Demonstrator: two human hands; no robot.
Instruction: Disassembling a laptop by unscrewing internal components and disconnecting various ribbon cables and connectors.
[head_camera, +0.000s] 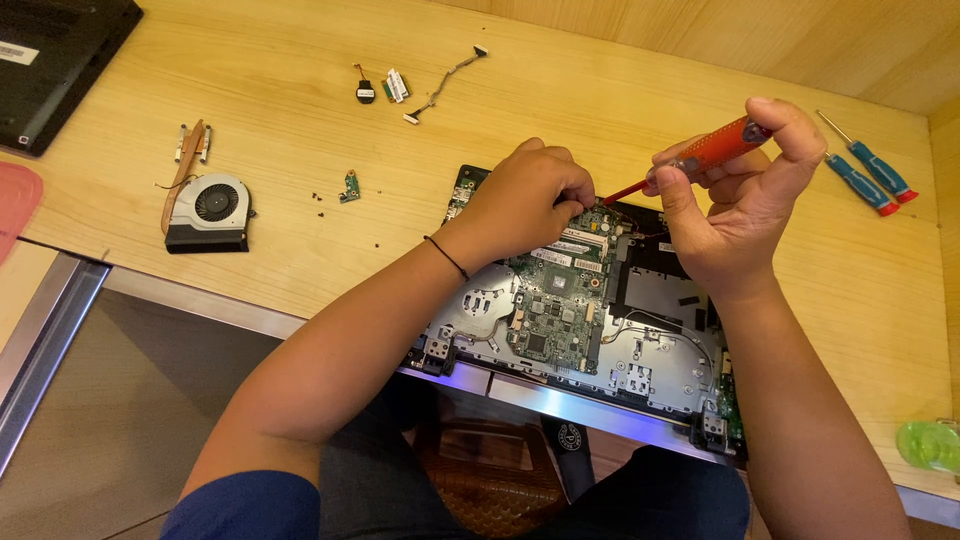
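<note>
An opened laptop base (650, 375) lies on the wooden table with its green circuit board (555, 300) exposed. My right hand (745, 200) grips a red-handled screwdriver (715, 148), tilted down to the left with its tip at the board's far edge. My left hand (525, 195) rests on the far part of the base, fingers pinched together right at the screwdriver's tip. What lies under those fingers is hidden.
A removed fan with copper heat pipe (205, 205) lies at left, near a small green board (350, 185) and loose screws. A coin cell (365, 92), small connector and cable (445, 85) lie farther back. Two blue screwdrivers (870, 175) sit at right. A black laptop (50, 60) is far left.
</note>
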